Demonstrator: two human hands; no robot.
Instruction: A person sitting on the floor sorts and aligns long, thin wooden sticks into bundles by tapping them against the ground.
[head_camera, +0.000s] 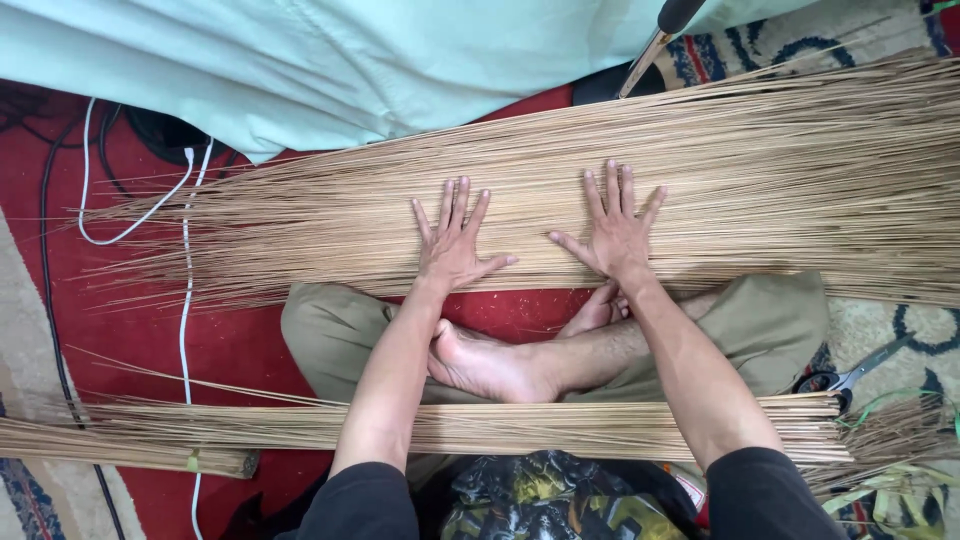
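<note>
A wide layer of thin tan sticks (760, 170) lies spread across the red floor in front of me. My left hand (452, 243) rests flat on it with fingers spread, palm down. My right hand (615, 230) presses flat on the same layer a little to the right, fingers also apart. Neither hand grips anything. A second, tighter bundle of tan sticks (560, 428) lies across my lap, under my forearms. I sit cross-legged, with my bare foot (490, 365) between the two bundles.
A pale green cloth (330, 60) covers the far side. White and black cables (185, 300) run along the left. Scissors (850, 375) lie at the right by patterned carpet. A dark-handled tool (655, 35) pokes in at the top. Green strips (885, 490) lie at bottom right.
</note>
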